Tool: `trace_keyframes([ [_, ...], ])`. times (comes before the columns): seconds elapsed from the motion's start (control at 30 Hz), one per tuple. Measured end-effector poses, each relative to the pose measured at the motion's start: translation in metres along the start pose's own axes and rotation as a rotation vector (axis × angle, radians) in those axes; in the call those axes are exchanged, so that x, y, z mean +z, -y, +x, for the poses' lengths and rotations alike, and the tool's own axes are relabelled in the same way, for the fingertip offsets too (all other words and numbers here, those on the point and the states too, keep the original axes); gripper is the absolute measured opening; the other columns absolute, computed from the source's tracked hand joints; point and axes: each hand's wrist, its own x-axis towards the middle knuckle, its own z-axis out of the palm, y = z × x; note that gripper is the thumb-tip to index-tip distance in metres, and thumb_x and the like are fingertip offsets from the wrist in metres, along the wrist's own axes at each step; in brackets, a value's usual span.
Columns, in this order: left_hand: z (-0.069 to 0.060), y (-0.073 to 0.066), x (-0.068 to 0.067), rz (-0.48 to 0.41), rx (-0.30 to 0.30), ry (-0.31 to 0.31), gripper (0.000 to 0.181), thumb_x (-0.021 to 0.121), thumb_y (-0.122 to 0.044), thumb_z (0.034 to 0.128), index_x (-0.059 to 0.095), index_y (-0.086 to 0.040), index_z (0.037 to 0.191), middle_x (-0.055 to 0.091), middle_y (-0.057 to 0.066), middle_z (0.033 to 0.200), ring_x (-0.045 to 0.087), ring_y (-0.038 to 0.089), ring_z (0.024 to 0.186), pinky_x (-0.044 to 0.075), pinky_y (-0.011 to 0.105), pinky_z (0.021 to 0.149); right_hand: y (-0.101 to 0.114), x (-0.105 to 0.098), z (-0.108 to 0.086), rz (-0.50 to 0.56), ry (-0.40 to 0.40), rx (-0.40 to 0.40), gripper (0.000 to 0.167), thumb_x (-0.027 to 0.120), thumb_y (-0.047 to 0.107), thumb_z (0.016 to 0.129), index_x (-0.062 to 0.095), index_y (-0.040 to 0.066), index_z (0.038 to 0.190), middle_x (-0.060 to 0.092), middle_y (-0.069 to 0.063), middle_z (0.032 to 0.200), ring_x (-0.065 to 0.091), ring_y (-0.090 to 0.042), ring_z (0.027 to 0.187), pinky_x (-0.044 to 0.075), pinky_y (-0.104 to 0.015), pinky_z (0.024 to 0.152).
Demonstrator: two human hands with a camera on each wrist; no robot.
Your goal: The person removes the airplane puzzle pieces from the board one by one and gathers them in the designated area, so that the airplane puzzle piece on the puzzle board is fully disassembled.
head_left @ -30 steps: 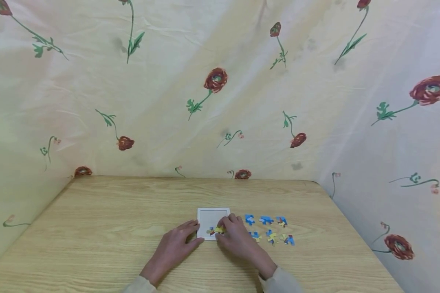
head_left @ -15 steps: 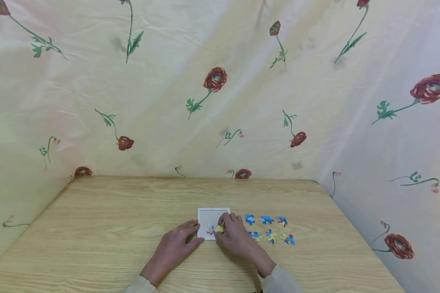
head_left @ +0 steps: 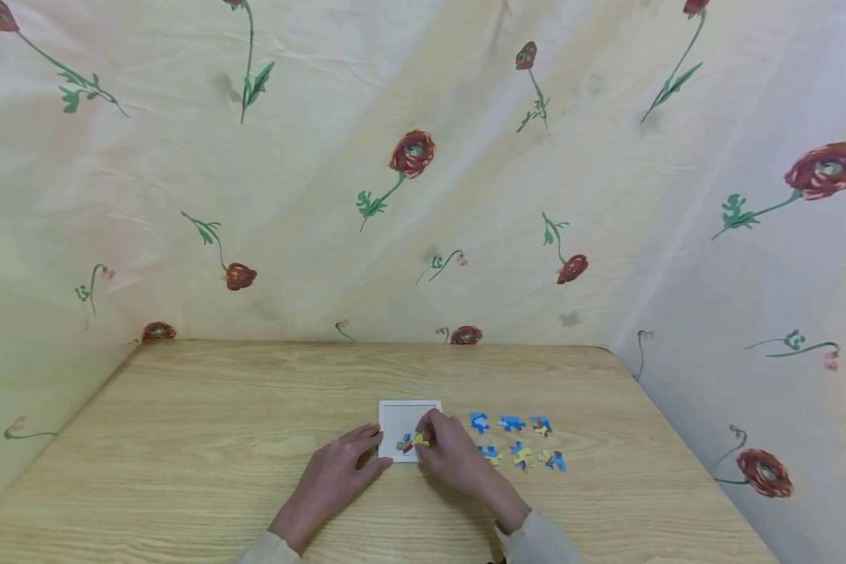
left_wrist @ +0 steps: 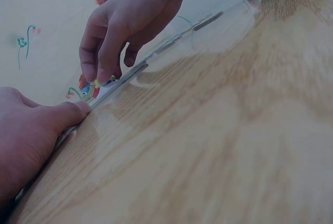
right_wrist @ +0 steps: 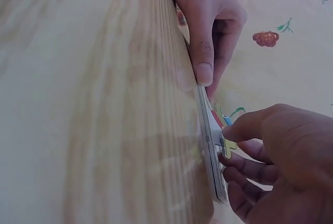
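A white puzzle tray [head_left: 400, 418] lies on the table. My left hand [head_left: 340, 471] rests at its left side, with the thumb [right_wrist: 205, 70] pressing the near edge and the fingers along the left rim. A multicoloured jigsaw piece [head_left: 404, 444] lies inside, toward the near left. My right hand [head_left: 457, 460] pinches a mostly yellow jigsaw piece [right_wrist: 229, 147] between thumb and fingers, tilted over the tray just right of the other piece. Whether the two pieces touch cannot be told. The right hand hides the tray's lower right part.
Right of the tray, several loose jigsaw pieces lie in two rows, among them a blue piece [head_left: 511, 423] in the far row and a yellow-blue piece [head_left: 521, 455] in the near row. Flowered cloth [head_left: 310, 196] hangs round the wooden table [head_left: 204, 439].
The right hand's fingers shift slightly on the yellow jigsaw piece over the tray. The left hand and the loose pieces stay where they were.
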Motion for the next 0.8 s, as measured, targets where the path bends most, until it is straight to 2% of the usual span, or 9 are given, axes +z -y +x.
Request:
trace_keyframes([
  [0.13, 0.0004, -0.0002, 0.0003, 0.007, -0.002, -0.003, 0.044, 0.074, -0.038, 0.0957, 0.075, -0.004, 0.124, 0.068, 0.011, 0.135, 0.064, 0.031, 0.125, 0.054, 0.051, 0.098, -0.0007, -0.0003, -0.0009, 0.02, -0.013, -0.015, 0.021, 0.07, -0.009, 0.089, 0.063, -0.001, 0.107, 0.057, -0.002, 0.09, 0.054, -0.014, 0.082, 0.05, -0.026, 0.068],
  [0.37, 0.0009, -0.0003, 0.0005, 0.006, -0.004, -0.007, 0.044, 0.075, -0.037, 0.0952, 0.075, -0.004, 0.124, 0.068, 0.011, 0.134, 0.064, 0.031, 0.125, 0.054, 0.051, 0.098, -0.0012, -0.0012, -0.0012, -0.013, -0.011, -0.035, 0.019, 0.071, -0.006, 0.09, 0.065, 0.001, 0.108, 0.06, -0.002, 0.094, 0.056, -0.016, 0.087, 0.052, -0.027, 0.073],
  [0.53, 0.0011, -0.0004, 0.0004, 0.005, -0.001, -0.012, 0.044, 0.075, -0.038, 0.0952, 0.075, -0.004, 0.124, 0.068, 0.012, 0.135, 0.064, 0.031, 0.125, 0.054, 0.05, 0.098, -0.0021, -0.0012, -0.0006, -0.051, -0.007, -0.054, 0.02, 0.07, -0.005, 0.091, 0.064, 0.003, 0.108, 0.058, 0.001, 0.092, 0.054, -0.015, 0.087, 0.05, -0.027, 0.073],
  [0.8, 0.0009, -0.0013, -0.0002, 0.015, -0.005, -0.008, 0.043, 0.075, -0.037, 0.0954, 0.075, -0.004, 0.124, 0.068, 0.012, 0.134, 0.065, 0.032, 0.123, 0.055, 0.051, 0.096, -0.0023, 0.0002, -0.0022, -0.057, -0.021, -0.057, 0.019, 0.069, -0.004, 0.094, 0.064, 0.006, 0.109, 0.056, 0.002, 0.092, 0.05, -0.016, 0.088, 0.048, -0.029, 0.074],
])
